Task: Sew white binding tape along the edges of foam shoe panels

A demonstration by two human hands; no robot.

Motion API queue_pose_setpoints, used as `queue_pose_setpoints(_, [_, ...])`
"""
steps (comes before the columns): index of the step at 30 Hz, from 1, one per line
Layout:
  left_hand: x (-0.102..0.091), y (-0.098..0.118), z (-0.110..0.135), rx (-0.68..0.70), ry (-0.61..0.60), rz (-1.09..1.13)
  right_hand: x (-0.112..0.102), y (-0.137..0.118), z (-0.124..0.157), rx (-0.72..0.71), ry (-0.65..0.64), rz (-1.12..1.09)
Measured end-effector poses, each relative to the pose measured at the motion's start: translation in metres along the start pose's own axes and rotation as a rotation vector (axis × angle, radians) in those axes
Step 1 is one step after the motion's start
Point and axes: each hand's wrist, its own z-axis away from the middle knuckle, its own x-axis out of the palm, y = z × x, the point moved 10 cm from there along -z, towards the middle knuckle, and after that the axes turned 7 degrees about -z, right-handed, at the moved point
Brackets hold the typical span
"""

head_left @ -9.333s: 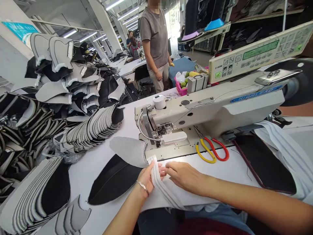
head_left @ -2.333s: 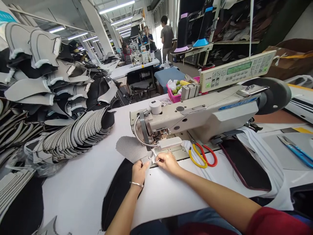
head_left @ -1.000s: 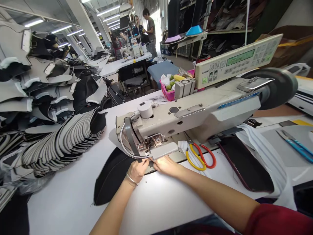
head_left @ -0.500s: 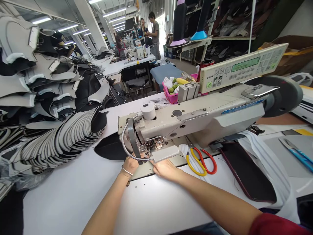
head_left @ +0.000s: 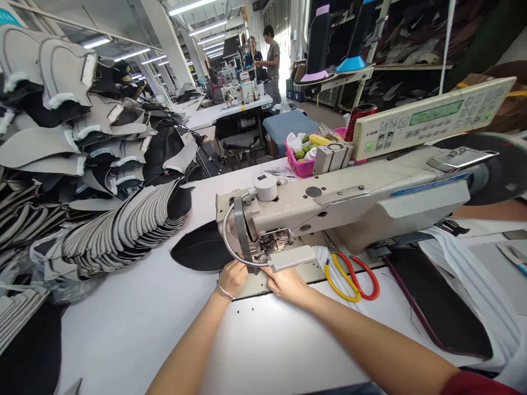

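My left hand (head_left: pixel 233 277) and my right hand (head_left: pixel 285 282) rest close together on the metal bed plate right below the needle area of the beige sewing machine (head_left: pixel 349 200). The fingers of both are curled and pressed down by the presser foot; what lies under them is hidden. A black fabric piece (head_left: pixel 197 253) lies on the table behind the machine head, left of the needle. Scissors with one red and one yellow handle (head_left: pixel 349 271) lie on the bed plate just right of my right hand.
Tall stacks of grey and black cut pieces (head_left: pixel 102 219) crowd the table's left side. White striped tape (head_left: pixel 473 269) and a dark piece (head_left: pixel 436 307) lie at right. A pink basket (head_left: pixel 302 164) sits behind the machine. People stand at a far table (head_left: pixel 230 109).
The black piece has passed under the needle to the far side of the machine head. Both hands moved up from the table edge to the presser foot.
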Motion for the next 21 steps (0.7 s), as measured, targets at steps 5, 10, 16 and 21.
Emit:
queue_pose_setpoints(5, [-0.007, -0.016, -0.008, -0.254, 0.092, -0.11, -0.003, 0.002, 0.0, 0.021, 0.043, -0.022])
queue_pose_setpoints(10, [-0.008, -0.022, -0.018, -0.314, 0.102, -0.198, -0.002, 0.007, -0.003, 0.054, 0.048, -0.035])
queue_pose_setpoints(16, [-0.024, -0.047, -0.011, -0.329, 0.041, -0.236, -0.008, 0.0, 0.003, -0.007, 0.06, -0.07])
queue_pose_setpoints(21, [-0.124, -0.082, 0.079, -0.475, 0.072, -0.227, -0.01, -0.003, 0.0, -0.047, 0.094, -0.024])
